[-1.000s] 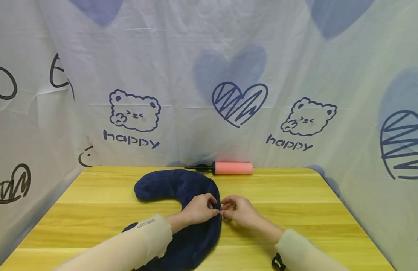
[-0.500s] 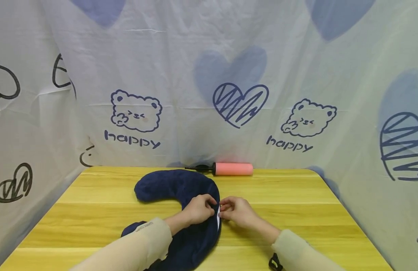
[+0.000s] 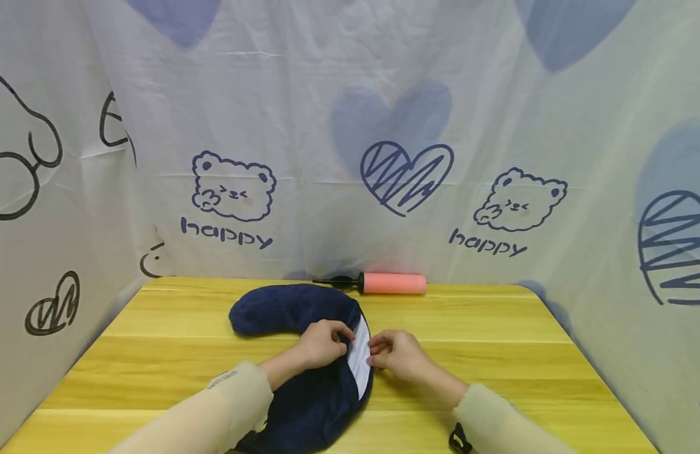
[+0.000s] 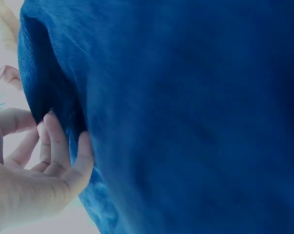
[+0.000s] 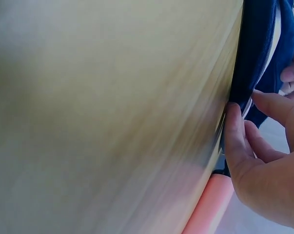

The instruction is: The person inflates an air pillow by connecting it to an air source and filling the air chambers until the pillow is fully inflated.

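Observation:
A navy blue, curved plush neck pillow lies on the table in the head view. Its right-hand edge gapes, baring a white inside. My left hand pinches the inner edge of this slit; in the left wrist view its thumb and fingers hold a fold of the blue fabric. On the outer edge, my right hand grips the cloth between thumb and fingertips. A zipper runs along that edge in the right wrist view, just above the pinching fingers.
At the table's back edge lies a pink hand pump with a black nozzle, close behind the pillow. A printed white curtain hangs behind and at both sides of the wooden table. A small black object is by my right sleeve.
The slit in the pillow cover has widened, baring more of the white inside. My left hand has moved left with its edge, while my right hand has stayed nearly in place.

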Available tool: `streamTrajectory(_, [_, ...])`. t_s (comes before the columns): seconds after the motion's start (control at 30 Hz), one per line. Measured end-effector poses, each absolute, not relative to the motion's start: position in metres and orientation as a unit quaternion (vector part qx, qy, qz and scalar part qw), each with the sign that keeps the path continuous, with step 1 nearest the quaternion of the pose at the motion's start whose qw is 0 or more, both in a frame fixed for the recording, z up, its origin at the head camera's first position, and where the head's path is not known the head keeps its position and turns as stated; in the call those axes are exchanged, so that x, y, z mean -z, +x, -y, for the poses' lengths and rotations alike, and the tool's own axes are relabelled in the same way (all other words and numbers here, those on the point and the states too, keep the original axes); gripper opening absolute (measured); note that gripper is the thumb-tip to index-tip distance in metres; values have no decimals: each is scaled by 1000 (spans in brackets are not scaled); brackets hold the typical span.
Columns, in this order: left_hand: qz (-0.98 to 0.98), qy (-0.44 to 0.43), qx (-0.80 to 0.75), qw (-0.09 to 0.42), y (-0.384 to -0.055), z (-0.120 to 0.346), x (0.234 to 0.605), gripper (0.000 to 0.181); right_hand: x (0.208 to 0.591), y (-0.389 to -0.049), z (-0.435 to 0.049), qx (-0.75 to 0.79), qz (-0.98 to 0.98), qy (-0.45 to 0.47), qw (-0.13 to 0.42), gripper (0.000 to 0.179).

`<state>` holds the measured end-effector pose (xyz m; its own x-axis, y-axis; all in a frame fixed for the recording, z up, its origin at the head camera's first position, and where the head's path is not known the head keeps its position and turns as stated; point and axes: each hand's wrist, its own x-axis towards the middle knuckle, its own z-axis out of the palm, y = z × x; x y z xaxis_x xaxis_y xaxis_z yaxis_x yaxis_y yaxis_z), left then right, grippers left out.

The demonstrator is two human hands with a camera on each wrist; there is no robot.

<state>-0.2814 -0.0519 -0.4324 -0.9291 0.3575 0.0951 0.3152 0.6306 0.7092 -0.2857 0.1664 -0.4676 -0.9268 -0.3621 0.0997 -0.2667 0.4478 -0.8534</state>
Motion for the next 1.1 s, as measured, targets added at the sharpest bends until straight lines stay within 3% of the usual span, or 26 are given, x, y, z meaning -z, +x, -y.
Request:
streamTrajectory(0.53, [-928,166,-334,26,-275,69,444,23,466,-297,-154,388,-883,-263,-32,26])
streamTrajectory(1.1, [-910,162,-379,46,-275,75,447,23,462,-327,-126,323,-904,-280,2,5])
